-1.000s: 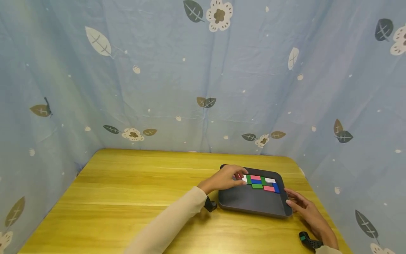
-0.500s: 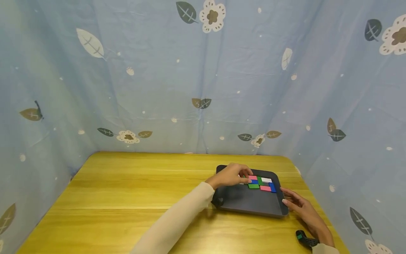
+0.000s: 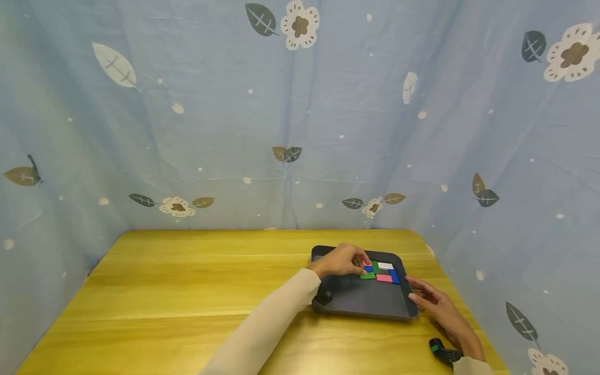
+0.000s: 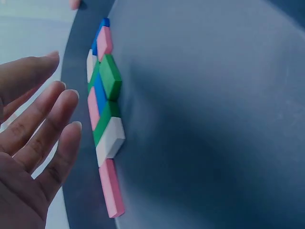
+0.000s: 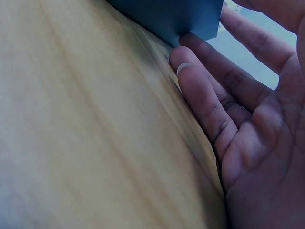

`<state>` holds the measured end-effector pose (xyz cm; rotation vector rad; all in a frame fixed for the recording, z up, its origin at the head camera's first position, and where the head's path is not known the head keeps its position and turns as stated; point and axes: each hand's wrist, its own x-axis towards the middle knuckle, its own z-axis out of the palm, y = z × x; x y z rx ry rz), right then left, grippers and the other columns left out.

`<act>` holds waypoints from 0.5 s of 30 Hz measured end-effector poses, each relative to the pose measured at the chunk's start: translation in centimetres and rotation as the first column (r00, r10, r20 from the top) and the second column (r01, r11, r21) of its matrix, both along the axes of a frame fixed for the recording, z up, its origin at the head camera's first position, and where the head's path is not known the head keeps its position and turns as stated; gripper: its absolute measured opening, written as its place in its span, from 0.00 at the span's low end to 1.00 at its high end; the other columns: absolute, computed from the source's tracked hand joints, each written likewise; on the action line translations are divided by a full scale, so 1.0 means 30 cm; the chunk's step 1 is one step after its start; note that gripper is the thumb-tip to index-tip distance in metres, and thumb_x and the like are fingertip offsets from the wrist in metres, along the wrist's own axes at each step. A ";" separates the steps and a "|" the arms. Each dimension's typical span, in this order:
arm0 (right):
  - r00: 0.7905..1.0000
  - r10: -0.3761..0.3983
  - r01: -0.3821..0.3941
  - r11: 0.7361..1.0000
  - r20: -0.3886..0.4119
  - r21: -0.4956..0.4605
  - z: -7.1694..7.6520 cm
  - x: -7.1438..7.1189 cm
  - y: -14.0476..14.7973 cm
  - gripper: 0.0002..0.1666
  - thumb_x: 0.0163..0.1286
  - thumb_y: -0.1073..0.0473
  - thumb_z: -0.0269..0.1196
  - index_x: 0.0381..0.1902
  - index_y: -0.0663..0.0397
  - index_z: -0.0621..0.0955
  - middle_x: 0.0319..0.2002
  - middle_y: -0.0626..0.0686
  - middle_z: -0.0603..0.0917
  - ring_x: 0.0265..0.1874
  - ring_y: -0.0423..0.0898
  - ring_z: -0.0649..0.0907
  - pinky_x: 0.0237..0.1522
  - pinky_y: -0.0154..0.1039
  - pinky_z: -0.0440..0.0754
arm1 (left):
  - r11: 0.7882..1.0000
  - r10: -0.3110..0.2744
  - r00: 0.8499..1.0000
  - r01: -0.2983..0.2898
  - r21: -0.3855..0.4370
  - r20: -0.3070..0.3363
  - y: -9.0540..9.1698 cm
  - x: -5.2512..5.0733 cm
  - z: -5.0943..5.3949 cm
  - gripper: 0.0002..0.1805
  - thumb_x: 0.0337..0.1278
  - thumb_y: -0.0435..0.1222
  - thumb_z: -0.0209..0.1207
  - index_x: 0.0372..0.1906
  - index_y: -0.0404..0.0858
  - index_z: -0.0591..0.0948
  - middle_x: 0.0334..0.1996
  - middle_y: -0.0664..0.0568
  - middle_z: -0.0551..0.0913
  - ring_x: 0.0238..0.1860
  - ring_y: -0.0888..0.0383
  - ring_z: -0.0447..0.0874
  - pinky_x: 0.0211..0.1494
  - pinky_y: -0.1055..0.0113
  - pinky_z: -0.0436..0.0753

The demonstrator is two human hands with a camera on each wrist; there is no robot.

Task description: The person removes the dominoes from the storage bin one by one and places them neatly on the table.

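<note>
A dark grey tray [image 3: 365,299] holds a band of flat coloured blocks along its far side. Among them are a white block [image 3: 386,265], a blue block [image 3: 394,276], a pink block [image 3: 384,278] and a green block [image 3: 367,276]. My left hand [image 3: 338,261] hovers over the band's left part and hides some of it. In the left wrist view its fingers [image 4: 66,143] are spread and loosely bent, apart from the blocks, with nothing held. My right hand [image 3: 442,308] lies beside the tray's right wall, its fingertips against or very near the tray [image 5: 176,19].
The tray stands on the right part of a yellow wooden table [image 3: 178,291]. A blue patterned curtain [image 3: 211,130] hangs behind and at both sides. Each wrist wears a black band, the right band [image 3: 444,352] showing below that hand.
Across the tray, my left hand has moved right, from beside a white block to over the green, blue and pink ones. My right hand stays beside the tray. The head view has shifted slightly.
</note>
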<state>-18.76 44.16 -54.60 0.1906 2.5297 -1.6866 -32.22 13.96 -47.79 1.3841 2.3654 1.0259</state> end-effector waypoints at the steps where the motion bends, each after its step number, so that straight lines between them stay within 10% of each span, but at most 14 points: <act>1: 1.000 -0.002 0.002 1.000 0.002 0.003 0.000 0.000 0.000 0.40 0.74 0.42 0.65 0.79 0.42 0.67 0.74 0.59 0.66 0.62 0.57 0.75 0.51 0.40 0.82 | 1.000 0.002 1.000 -0.002 -0.009 0.003 0.004 -0.003 -0.006 0.14 0.63 0.33 0.70 0.52 0.35 0.87 0.36 0.56 0.87 0.37 0.66 0.83 0.43 0.77 0.80; 15: 1.000 -0.013 0.013 1.000 -0.005 0.014 -0.008 -0.002 0.008 0.39 0.74 0.41 0.65 0.78 0.41 0.69 0.74 0.57 0.67 0.64 0.58 0.73 0.52 0.41 0.81 | 0.986 0.012 0.997 -0.025 -0.164 -0.079 0.044 -0.008 -0.065 0.13 0.57 0.36 0.75 0.48 0.42 0.88 0.37 0.55 0.87 0.39 0.64 0.83 0.44 0.75 0.79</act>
